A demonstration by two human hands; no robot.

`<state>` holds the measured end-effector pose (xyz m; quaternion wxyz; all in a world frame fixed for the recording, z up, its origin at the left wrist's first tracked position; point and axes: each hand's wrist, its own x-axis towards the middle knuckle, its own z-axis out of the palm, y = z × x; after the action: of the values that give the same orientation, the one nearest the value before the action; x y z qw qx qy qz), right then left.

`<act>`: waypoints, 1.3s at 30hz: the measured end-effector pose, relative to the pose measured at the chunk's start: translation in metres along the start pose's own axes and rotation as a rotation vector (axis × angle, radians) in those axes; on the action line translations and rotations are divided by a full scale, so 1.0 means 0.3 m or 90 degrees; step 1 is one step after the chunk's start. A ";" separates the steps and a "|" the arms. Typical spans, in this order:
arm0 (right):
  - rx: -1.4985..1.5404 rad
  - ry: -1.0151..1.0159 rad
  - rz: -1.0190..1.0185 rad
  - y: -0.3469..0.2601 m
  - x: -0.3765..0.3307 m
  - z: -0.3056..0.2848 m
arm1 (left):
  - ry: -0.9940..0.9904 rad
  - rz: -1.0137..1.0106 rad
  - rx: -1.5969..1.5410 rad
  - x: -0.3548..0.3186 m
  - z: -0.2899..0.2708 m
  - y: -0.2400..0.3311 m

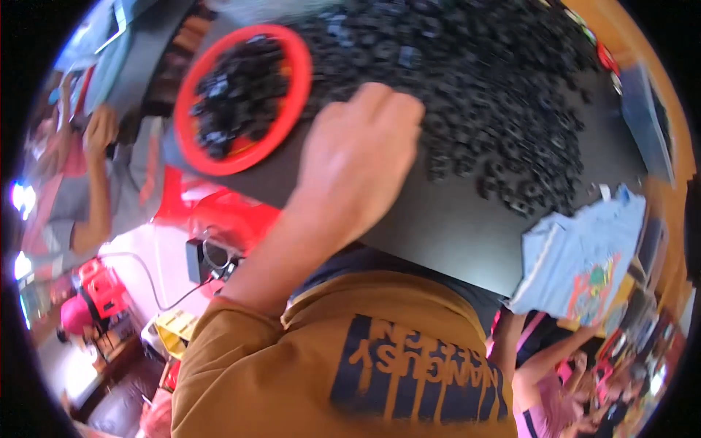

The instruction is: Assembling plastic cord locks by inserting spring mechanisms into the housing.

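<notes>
Red basin [301,69] sits near our curled left hand [361,150], likely for convenience; whether it grips anything, we can't tell.

We see white glare [23,198] at the left rim, a soft sheen on the table [438,237], blurred black pieces [504,120] and bent edges fading black.
</notes>
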<state>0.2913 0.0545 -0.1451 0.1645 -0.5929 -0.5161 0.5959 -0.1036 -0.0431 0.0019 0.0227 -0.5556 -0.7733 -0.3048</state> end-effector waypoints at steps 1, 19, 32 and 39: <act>0.006 -0.042 -0.006 -0.039 0.112 0.053 | 0.000 0.020 0.021 -0.016 -0.013 -0.015; 0.051 -0.125 -0.023 -0.027 0.121 -0.002 | 0.121 0.031 -0.122 -0.058 0.009 -0.057; 0.080 -0.084 -0.031 -0.029 0.048 0.086 | 0.115 0.057 -0.151 -0.058 -0.020 -0.050; 0.096 -0.041 -0.054 -0.020 0.042 0.086 | 0.142 0.039 -0.174 -0.071 -0.014 -0.040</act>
<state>0.2630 0.0563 -0.1531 0.2170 -0.5368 -0.4997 0.6443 -0.1071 -0.0656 -0.0078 0.0414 -0.5395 -0.7000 -0.4661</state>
